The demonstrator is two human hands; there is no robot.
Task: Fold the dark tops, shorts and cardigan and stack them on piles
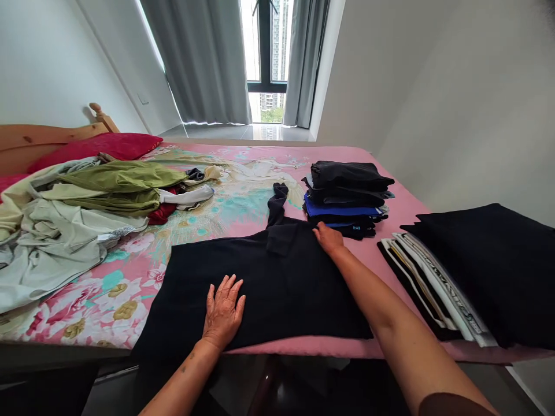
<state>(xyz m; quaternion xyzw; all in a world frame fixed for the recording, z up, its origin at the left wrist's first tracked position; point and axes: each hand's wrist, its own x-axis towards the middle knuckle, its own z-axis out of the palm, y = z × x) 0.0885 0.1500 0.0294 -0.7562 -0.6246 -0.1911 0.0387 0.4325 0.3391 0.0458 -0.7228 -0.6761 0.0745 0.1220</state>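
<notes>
A black shirt (269,283) lies spread over the near side of the bed, its lower left part hanging past the edge. One dark sleeve (277,202), twisted, reaches away from me on the bedsheet. My left hand (224,309) rests flat on the shirt's left half, fingers stretched out. At the far right edge of the shirt, my right hand (329,238) has its bent fingers closed on the cloth. Just beyond that hand stands a stack of folded dark clothes (349,190) with a blue layer in it.
Rumpled green and pale clothes (108,190) are heaped on the left, before a red pillow (125,144). On the right sits a larger folded pile (485,266), black on top with white and tan layers. A pink floral bedsheet (134,294) covers the bed; grey curtains (203,63) hang beyond.
</notes>
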